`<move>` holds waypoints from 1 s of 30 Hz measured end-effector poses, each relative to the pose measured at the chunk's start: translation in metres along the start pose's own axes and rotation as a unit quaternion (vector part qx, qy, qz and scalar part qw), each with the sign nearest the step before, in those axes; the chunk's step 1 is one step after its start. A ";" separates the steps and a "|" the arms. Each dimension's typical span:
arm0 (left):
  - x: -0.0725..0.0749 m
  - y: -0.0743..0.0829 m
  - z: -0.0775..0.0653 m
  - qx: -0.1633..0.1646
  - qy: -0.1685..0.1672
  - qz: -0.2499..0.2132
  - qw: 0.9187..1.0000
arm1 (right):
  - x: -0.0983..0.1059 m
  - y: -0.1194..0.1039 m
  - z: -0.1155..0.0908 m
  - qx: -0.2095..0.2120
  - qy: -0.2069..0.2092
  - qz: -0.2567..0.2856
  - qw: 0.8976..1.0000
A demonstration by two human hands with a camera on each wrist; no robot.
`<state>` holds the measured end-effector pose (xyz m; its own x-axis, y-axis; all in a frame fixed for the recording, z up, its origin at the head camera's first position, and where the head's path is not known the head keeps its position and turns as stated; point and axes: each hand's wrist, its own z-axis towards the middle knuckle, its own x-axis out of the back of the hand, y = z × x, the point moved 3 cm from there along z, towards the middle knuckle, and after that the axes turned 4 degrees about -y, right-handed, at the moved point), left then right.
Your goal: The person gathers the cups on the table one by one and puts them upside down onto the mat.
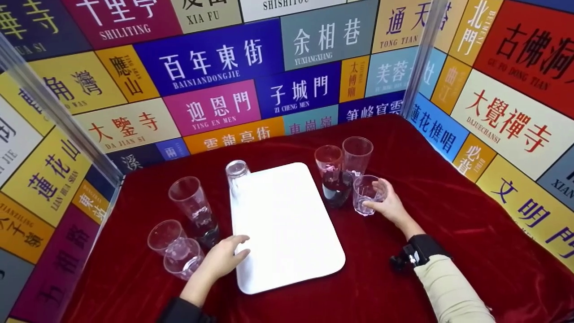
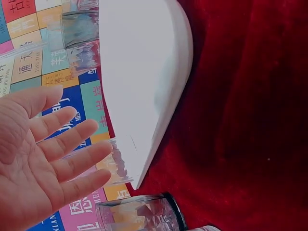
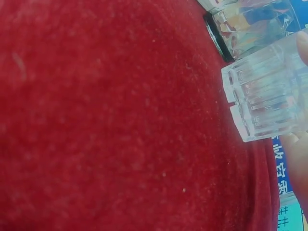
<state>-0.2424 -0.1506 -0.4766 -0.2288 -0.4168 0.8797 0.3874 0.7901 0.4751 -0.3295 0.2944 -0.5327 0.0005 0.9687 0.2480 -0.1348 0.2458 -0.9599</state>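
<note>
My right hand (image 1: pixel 389 204) holds a short clear glass (image 1: pixel 362 207) with thumb and fingers around its side, right of a white tray (image 1: pixel 287 224). In the right wrist view the same glass (image 3: pixel 262 91) shows a ribbed lower wall; whether its base touches the cloth I cannot tell. My left hand (image 1: pixel 222 258) hovers at the tray's left edge, fingers spread and holding nothing; the left wrist view shows its palm (image 2: pixel 29 159). Close to it stand a tall dark-based glass (image 1: pixel 202 217) and two short clear glasses, one (image 1: pixel 161 233) behind the other (image 1: pixel 184 262).
Beside the held glass stand a dark-bottomed glass (image 1: pixel 329 172) and a tall clear glass (image 1: pixel 358 150). Another clear glass (image 1: pixel 236 169) is at the tray's far left corner. Red cloth (image 1: pixel 381 287) covers the table; lettered panels (image 1: pixel 215 63) wall in the back and sides.
</note>
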 end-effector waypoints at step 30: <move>0.012 0.050 0.037 -0.029 0.037 -0.028 0.998 | -0.035 -0.107 -0.021 0.141 -0.019 0.363 0.921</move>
<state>-0.2592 -0.0994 -0.4429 -0.1851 -0.4934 0.8499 0.4280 0.7380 0.5217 -0.2942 0.2350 -0.4411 -0.2248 0.8716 -0.4355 -0.3376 -0.4890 -0.8043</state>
